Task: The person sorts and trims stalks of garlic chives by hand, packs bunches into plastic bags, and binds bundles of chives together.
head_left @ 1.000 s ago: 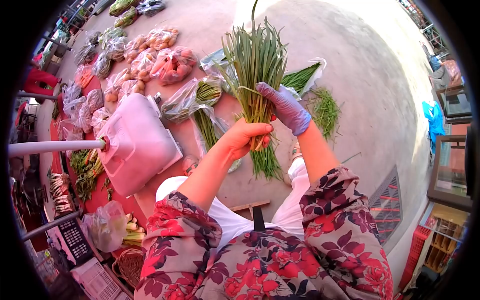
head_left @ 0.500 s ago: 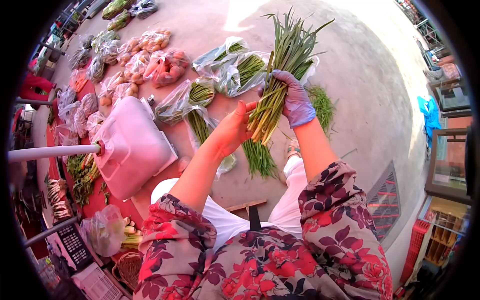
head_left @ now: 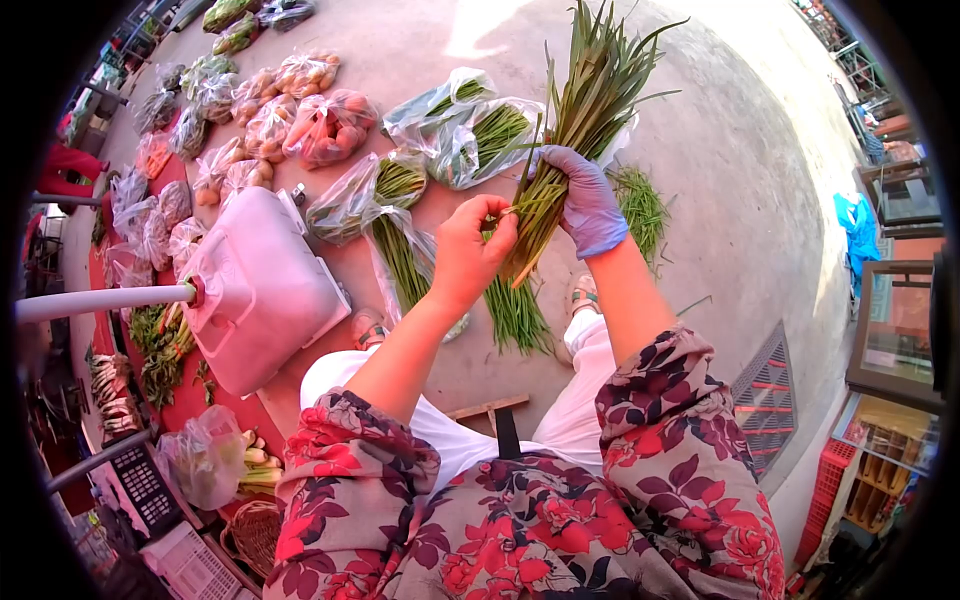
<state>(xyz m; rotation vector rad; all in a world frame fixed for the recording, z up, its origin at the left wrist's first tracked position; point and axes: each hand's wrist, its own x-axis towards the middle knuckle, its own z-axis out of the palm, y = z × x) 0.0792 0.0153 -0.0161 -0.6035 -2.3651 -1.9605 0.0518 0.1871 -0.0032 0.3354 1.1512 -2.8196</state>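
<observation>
My right hand [head_left: 582, 195], in a purple glove, is closed around a bunch of garlic chives [head_left: 590, 95]. The leaves fan out up and away from me, while the pale stalk ends point down toward my knees. At the left side of the bunch, my bare left hand [head_left: 474, 250] pinches a thin chive blade between thumb and fingertips. Below the bunch, a loose pile of green chives [head_left: 517, 318] lies on the floor between my feet. Another loose heap of chives [head_left: 640, 208] is on the floor to the right.
Plastic bags of chives [head_left: 497, 138] lie ahead. Bagged tomatoes [head_left: 330, 128] and bagged potatoes [head_left: 268, 128] are farther left. A large pinkish plastic container [head_left: 255, 285] stands at my left. A floor grate [head_left: 765, 400] and a glass-fronted cabinet [head_left: 897, 325] are on the right.
My left hand has gone from spread fingers beside the stalks to a pinch at the bunch's left side. The bunch has turned slightly in my right hand, its stalk ends now closer together.
</observation>
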